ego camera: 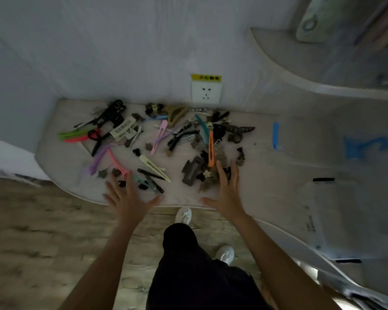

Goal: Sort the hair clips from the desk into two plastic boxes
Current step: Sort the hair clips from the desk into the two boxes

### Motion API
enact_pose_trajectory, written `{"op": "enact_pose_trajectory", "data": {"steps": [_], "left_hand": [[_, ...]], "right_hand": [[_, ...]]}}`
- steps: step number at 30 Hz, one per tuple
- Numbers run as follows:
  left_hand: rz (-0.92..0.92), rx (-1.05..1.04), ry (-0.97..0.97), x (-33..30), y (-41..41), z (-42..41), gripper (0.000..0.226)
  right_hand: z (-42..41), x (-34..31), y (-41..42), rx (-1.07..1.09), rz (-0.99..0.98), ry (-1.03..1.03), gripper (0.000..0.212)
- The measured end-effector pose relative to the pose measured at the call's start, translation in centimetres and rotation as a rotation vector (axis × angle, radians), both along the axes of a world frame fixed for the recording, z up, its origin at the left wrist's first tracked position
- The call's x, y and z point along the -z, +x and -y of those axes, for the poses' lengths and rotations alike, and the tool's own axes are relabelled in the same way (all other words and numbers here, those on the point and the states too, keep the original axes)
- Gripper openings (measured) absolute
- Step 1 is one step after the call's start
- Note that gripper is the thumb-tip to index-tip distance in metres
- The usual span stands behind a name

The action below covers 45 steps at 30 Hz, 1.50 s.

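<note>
On the desk (pixel 278 157), against the wall, a loose scatter of hair clips (pixel 157 139) spreads from the left rim to about mid-surface. Nothing sorted yet, by the look of it.

Both hands out over the near edge, fingers spread and straight, holding nothing. Left hand (pixel 127 195) hovers at the near-left fringe of the pile; right hand (pixel 227 193) at the near-right fringe.

Key relation: the orange clip (pixel 210 151) lies just beyond the right fingertips (pixel 218 167), long axis running away from the person, near end toward the hand. A grey claw clip (pixel 192 171) sits just left of that hand. Right hand is plainly nearer to both. For the left, the pink clip (pixel 117 162) lies just past its fingers, slanting away to the left.

One clear box (pixel 336 220) rests on the desk well to the right, apart from the pile, so the right hand likely has the shorter carry. Second box: cannot make it out.

Surface pale, smooth, curved front edge; blue tape marks (pixel 276 135) right of the pile. Wall socket (pixel 206 92) with a yellow label behind the clips. Shelf (pixel 323 70) upper right. Wood-pattern floor (pixel 43 231) below; dark trousers and white shoes visible. Picture dim and blurred.
</note>
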<state>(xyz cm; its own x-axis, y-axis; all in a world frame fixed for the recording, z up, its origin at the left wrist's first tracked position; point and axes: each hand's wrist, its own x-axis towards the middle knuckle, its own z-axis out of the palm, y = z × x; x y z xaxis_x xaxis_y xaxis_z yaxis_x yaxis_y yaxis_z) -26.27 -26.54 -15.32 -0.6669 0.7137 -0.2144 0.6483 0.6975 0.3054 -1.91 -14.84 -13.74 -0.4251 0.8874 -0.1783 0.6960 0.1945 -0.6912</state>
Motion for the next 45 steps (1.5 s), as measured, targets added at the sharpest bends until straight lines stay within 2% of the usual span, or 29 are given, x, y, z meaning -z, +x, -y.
{"op": "enact_pose_trajectory", "data": {"steps": [2, 6, 12, 18, 22, 26, 28, 31, 33, 35, 38, 41, 43, 45], "left_hand": [[-0.005, 0.067, -0.016, -0.1, 0.0, 0.0, 0.123], [-0.040, 0.274, 0.103, -0.4, -2.3, -2.1, 0.106], [-0.016, 0.419, 0.140, -1.0, -7.0, -8.1, 0.099], [-0.002, 0.477, 0.164, -2.0, -7.2, -10.6, 0.088], [0.027, 0.482, 0.248, -3.6, -6.3, -11.1, 0.072], [0.043, 0.476, 0.095, -4.2, -6.2, -12.6, 0.076], [0.007, 0.530, 0.037, -4.2, -6.0, -13.1, 0.080], [-0.022, 0.553, 0.017, -4.5, -5.9, -13.6, 0.077], [0.025, 0.531, 0.019, -4.7, -6.1, -13.9, 0.071], [0.084, 0.499, 0.039, -4.7, -6.4, -14.0, 0.064], [0.190, 0.445, 0.126, -4.8, -6.8, -14.0, 0.056], [0.265, 0.427, 0.133, -5.2, -7.1, -14.4, 0.054], [0.283, 0.420, 0.133, -5.6, -7.1, -14.7, 0.050], [0.311, 0.386, 0.151, -5.9, -7.2, -14.7, 0.043]], "right_hand": [[0.0, 0.3, -2.6, 0.023, -0.017, -0.001, 0.116], [-0.7, 0.3, -8.3, 0.044, 0.035, 0.011, 0.116], [-2.9, 0.0, -14.8, 0.050, 0.036, 0.071, 0.090], [-5.0, -2.8, -12.1, -0.002, 0.011, 0.209, 0.055], [-6.5, -4.3, -6.9, 0.215, 0.060, 0.313, 0.047], [-11.5, -3.1, -3.3, 0.325, 0.286, 0.201, 0.057], [-13.7, -2.5, -3.1, 0.399, 0.316, 0.049, 0.057], [-14.6, -2.0, -4.9, 0.543, 0.141, -0.134, 0.056], [-13.9, -2.3, -7.3, 0.547, -0.018, -0.187, 0.058], [-12.8, -2.4, -9.4, 0.511, -0.056, -0.198, 0.062], [-11.6, -2.2, -10.1, 0.368, 0.228, -0.065, 0.073], [-11.1, -3.2, -8.7, 0.309, 0.531, 0.067, 0.063], [-10.9, -4.0, -7.8, 0.256, 0.609, 0.126, 0.054], [-10.8, -4.8, -7.3, 0.235, 0.565, 0.176, 0.051]]}}
